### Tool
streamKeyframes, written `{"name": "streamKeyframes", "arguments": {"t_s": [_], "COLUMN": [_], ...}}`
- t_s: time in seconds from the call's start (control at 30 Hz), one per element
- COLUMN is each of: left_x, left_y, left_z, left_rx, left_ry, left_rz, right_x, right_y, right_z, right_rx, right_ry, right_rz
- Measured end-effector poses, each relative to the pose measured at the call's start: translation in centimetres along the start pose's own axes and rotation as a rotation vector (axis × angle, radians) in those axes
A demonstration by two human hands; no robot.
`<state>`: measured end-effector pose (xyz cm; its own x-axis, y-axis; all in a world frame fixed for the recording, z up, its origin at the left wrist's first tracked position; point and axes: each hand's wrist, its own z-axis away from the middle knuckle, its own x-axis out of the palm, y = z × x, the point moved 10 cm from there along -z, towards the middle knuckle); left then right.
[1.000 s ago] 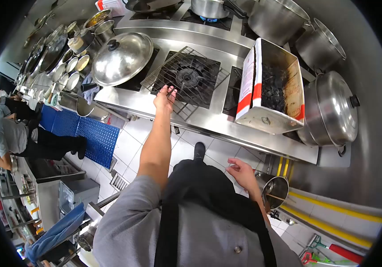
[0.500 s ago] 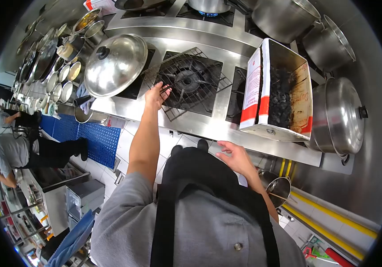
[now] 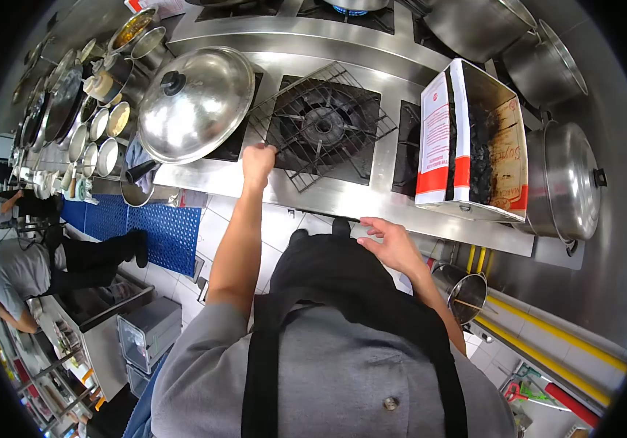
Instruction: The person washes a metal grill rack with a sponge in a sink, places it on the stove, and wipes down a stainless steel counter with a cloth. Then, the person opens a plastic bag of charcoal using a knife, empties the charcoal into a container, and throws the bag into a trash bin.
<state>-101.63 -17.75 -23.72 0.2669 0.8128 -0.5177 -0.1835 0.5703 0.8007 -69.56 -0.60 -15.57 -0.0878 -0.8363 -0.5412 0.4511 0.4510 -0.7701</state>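
A square wire rack (image 3: pixel 300 162) lies at a slant over the round gas burner (image 3: pixel 324 125) of the steel stove. My left hand (image 3: pixel 258 166) is closed at the rack's near left edge, its fingers curled and partly hidden from above. Left of it is a large domed steel wok lid (image 3: pixel 200 102) with a black knob, a dark handle sticking out beneath. My right hand (image 3: pixel 390 247) hangs before the stove's front edge, fingers loosely spread, holding nothing. To its upper right, an open-topped tin (image 3: pixel 437 139) with red and white sides holds black charcoal (image 3: pixel 483 157).
Tall steel pots (image 3: pixel 478 29) and a lidded pot (image 3: pixel 572 182) stand on the right. A blue flame (image 3: pixel 348 10) burns on the back row. Pans and small bowls (image 3: pixel 108 157) crowd the left. A co-worker (image 3: pixel 25 266) stands left near a blue mat (image 3: pixel 171 233).
My left hand has shifted slightly toward me and left relative to the burner, its fingers now more curled. The view has moved a little. My right hand stays open.
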Motion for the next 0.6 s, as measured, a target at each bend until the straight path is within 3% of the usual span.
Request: {"name": "streamKeyframes", "arguments": {"t_s": [0.1, 0.23, 0.3, 0.4, 0.47, 0.5, 0.57, 0.6], "left_x": [-0.3, -0.7, 0.4, 1.2, 3.5, 3.0, 2.8, 2.4], "left_y": [-0.7, 0.9, 2.8, 6.9, 5.7, 5.7, 7.7, 7.7], "left_z": [1.0, 2.9, 4.9, 10.7, 13.5, 14.0, 18.6, 19.3], "left_rx": [0.089, 0.354, 0.525, 0.619, 0.396, 0.395, -0.370, -0.394], "left_ry": [-0.007, 0.040, -0.042, -0.333, -0.792, -0.805, -1.343, -1.353], "left_rz": [-0.028, -0.139, -0.098, -0.076, 0.302, 0.296, 1.359, 1.346], "right_x": [0.3, 1.3, 1.7, 1.7, 1.6, 1.4, 2.0, 2.0], "right_y": [-0.7, -1.3, -1.7, -2.7, -2.1, -1.4, -0.3, 0.6], "right_z": [-0.2, -0.3, -0.3, 0.0, 0.4, 0.8, 1.5, 2.1], "right_rx": [0.051, 0.060, 0.077, -0.012, 0.063, 0.131, 0.143, 0.167], "right_ry": [0.002, 0.027, 0.042, 0.152, 0.245, 0.332, 0.460, 0.525], "right_rz": [0.004, -0.009, 0.021, -0.056, -0.099, -0.140, -0.274, -0.297]}}
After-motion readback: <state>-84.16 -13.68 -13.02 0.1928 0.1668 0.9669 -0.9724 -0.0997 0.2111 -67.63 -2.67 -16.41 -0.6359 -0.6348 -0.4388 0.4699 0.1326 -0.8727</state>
